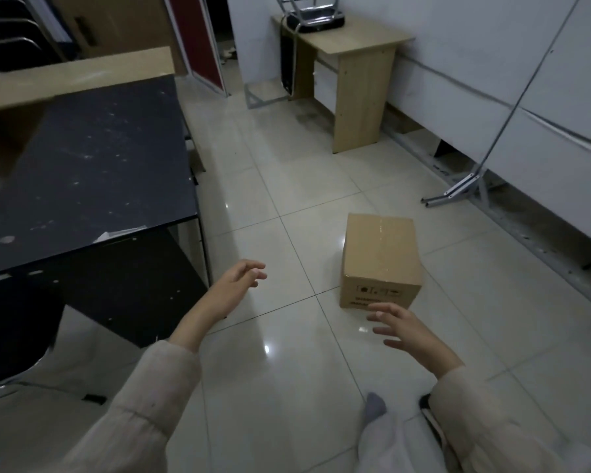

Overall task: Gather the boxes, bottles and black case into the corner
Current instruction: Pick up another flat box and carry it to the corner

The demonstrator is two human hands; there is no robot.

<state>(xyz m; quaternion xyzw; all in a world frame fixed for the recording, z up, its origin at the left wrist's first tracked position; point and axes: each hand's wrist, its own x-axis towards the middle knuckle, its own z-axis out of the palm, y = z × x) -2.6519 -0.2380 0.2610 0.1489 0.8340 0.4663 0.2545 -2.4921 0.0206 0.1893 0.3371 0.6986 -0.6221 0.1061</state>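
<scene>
A dark table (82, 172) fills the left side, its top dusty and speckled, with a scrap of white paper (116, 233) near its front edge. A pale wooden board (72, 80) lies across its far end. Just right of the table, the left hand (236, 281) reaches forward over the tiled floor (270, 206), fingers loosely spread and holding nothing. Its sleeve (144, 404) is light-coloured. Further right, a sealed cardboard box (381, 259) stands upright on the floor, tape along its top and dark print on its near face. The right hand (410, 331) hovers just in front of the box's near face, open with fingers spread; whether it touches the box cannot be told. Beyond, a small wooden desk (352, 63) stands against the white wall (492, 46), with a chair (314, 15) upturned on it. No bottles or black case can be made out.
</scene>
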